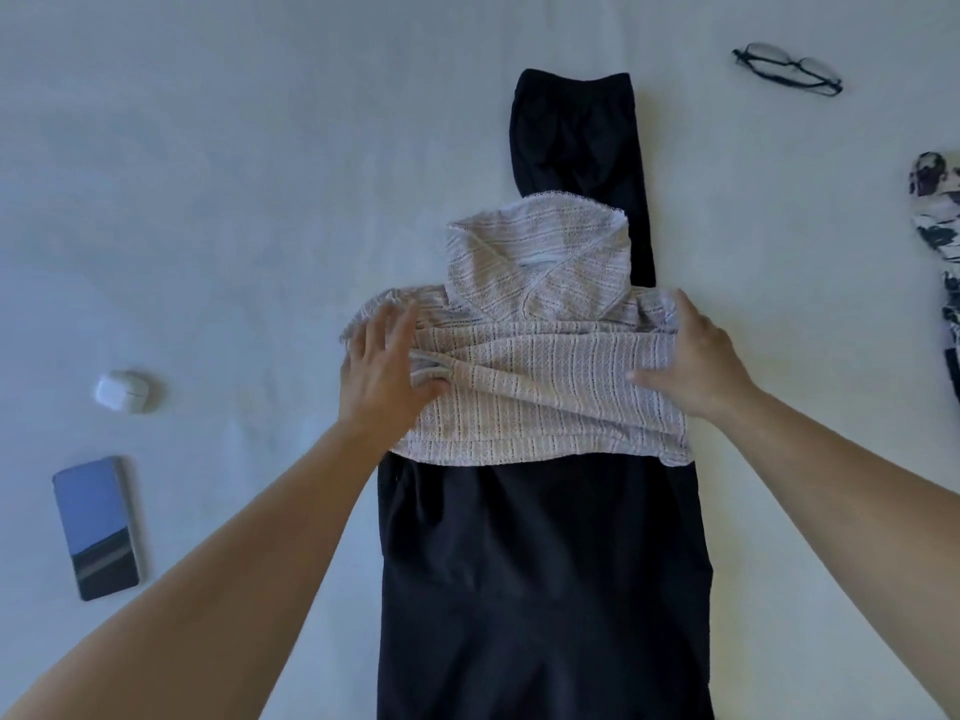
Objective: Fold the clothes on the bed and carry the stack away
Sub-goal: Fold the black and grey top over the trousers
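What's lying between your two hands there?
The head view shows the white knit top spanning from left hand to right hand, over the dark trousers.

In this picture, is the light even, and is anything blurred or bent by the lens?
Head view: light is soft and bluish, with faint shadows beside the earbud case and phone; the left hand shows slight motion blur at the fingers, the right hand less; the forearms splay wide, as a wide-angle lens does; no glare.
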